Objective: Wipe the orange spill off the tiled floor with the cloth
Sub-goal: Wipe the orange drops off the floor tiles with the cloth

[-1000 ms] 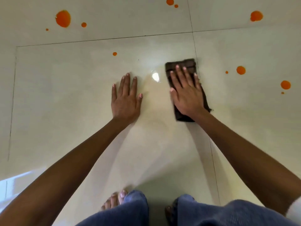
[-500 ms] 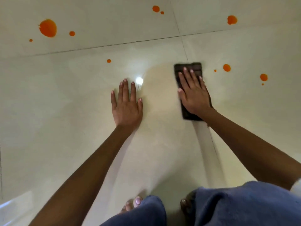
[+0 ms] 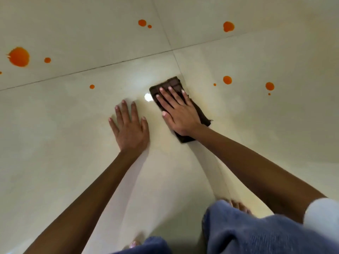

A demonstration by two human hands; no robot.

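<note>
Mid-wipe: cloth [image 3: 174, 83] pressed flat to floor [image 3: 55, 143] under right hand [image 3: 181, 116].
Fingers [image 3: 167, 102] straight, slightly spread across cloth, tips short of its far edge. Left hand [image 3: 131, 130] flat on floor beside it, spread, holding nothing. Likely next: slide right toward nearest drops [image 3: 227, 80], well apart from cloth, with even pressure.

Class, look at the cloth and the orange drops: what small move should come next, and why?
Probably slide the right hand and the brown cloth it presses flat rightward onto the nearby orange drop, which lies unwiped just right of the cloth.
</note>
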